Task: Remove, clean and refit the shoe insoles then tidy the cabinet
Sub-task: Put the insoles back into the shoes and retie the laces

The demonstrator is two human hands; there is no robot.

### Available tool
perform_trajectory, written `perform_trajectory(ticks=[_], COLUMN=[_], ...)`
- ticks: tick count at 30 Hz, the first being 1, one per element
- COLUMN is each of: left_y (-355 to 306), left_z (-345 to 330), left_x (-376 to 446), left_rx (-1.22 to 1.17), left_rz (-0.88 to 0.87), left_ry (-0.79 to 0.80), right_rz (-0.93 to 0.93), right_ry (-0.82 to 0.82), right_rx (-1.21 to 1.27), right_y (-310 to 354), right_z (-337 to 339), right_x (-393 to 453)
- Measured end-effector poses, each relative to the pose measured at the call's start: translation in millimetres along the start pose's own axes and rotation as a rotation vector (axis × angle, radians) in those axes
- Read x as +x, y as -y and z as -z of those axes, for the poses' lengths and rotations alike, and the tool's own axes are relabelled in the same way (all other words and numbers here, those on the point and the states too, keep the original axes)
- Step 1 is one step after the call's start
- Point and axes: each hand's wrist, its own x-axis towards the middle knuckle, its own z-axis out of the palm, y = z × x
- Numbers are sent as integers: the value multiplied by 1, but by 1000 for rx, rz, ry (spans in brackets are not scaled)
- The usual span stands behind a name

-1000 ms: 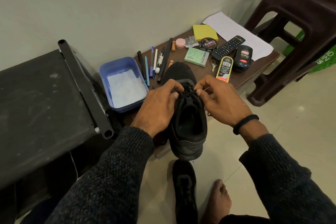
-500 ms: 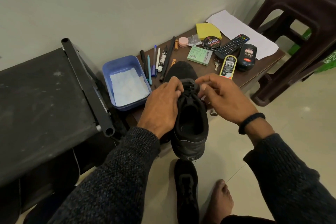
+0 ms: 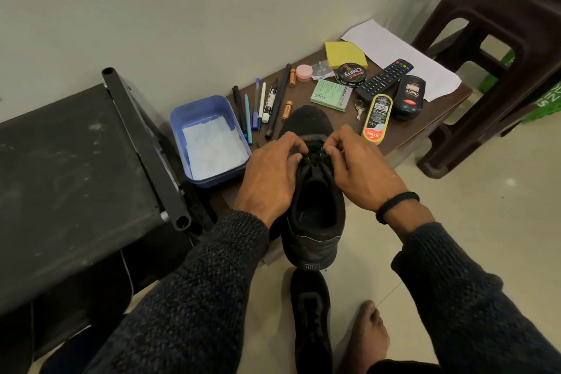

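A black shoe (image 3: pixel 314 222) rests with its toe on the low brown table (image 3: pixel 425 127) and its heel toward me. My left hand (image 3: pixel 270 173) and my right hand (image 3: pixel 361 170) both pinch the black laces at the top of its tongue, one from each side. Its dark inside shows below my fingers. The second black shoe (image 3: pixel 311 322) lies on the floor under it, beside a bare foot (image 3: pixel 367 334). The black cabinet (image 3: pixel 60 185) stands at my left.
On the table lie a blue tub (image 3: pixel 182 118) holding a white cloth, several pens (image 3: pixel 258 106), polish tins, a remote (image 3: pixel 384 79), keys, a yellow pad and white paper. A dark plastic stool (image 3: pixel 498 48) stands at the right. Pale floor tiles spread below it.
My right hand has come back in from the side to the laces, and both hands now pinch them close together. The view has shifted slightly.
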Motion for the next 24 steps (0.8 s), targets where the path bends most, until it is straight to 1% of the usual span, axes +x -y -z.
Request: perform_trajectory(ticks=[6, 8, 11, 14, 16, 18, 20, 21, 22, 23, 24], left_y=[0, 1, 3, 1, -3, -7, -8, -8, -9, -12, -15], left_z=[-3, -4, -1, 6, 11, 15, 18, 19, 19, 19, 19], left_x=[1, 1, 0, -1, -2, -4, -9, -12, -17, -22, -27], left_rx=[82, 76, -6, -32, -24, -13, 44, 91, 132, 156, 168], left_rz=[-80, -62, 17, 12, 19, 52, 115, 142, 167, 192, 222], left_ry=[-2, -17, -28, -20, -50, -109, -143, -138, -118, -91, -64], right_rz=[11, -16, -142, -179, -156, -127, -102, -97, -96, -91, -76], right_ry=[10, 7, -26, -11, 26, 143, 308, 366, 388, 361, 286], right_rx=[13, 40, 223, 242, 284, 323, 287, 228, 136, 25, -75], right_y=[-1, 1, 3, 5, 8, 14, 20, 22, 25, 27, 29], right_z=[2, 1, 5, 13, 19, 30, 40, 42, 41, 36, 29], right_x=[-2, -1, 1, 1, 1, 2, 1, -1, -4, -8, -10])
